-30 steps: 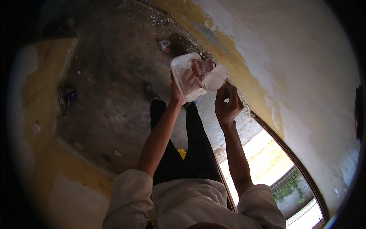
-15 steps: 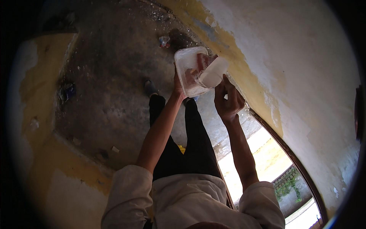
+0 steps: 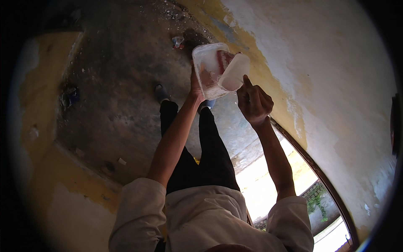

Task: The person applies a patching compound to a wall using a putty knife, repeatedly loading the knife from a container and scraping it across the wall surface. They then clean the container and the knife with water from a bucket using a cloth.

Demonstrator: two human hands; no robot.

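My left hand (image 3: 196,88) supports a whitish, translucent plastic tub (image 3: 205,90) from its left side and underneath, with the tub tilted and its inside smeared white. Part of that hand is hidden behind the tub. My right hand (image 3: 255,102) is closed, its fingertips at the lower right edge of a pale, flat scraper (image 3: 236,72) with a rounded edge. The scraper lies across the tub's right side, and how the fingers hold it is partly hidden. A reddish-brown piece (image 3: 224,59) shows in the tub beside the scraper; I cannot make out its kind.
A wall with peeling white and yellow paint (image 3: 310,80) rises at the right, with a bright doorway (image 3: 289,168) below it. On the dark floor (image 3: 121,88) lie a crumpled clear wrapper (image 3: 178,41), a dark blue container (image 3: 69,97) and a small pale scrap (image 3: 121,161).
The scraper has turned and moved slightly up against the tub. Both hands and the tub sit a little higher in view, and the right hand has shifted slightly to the right.
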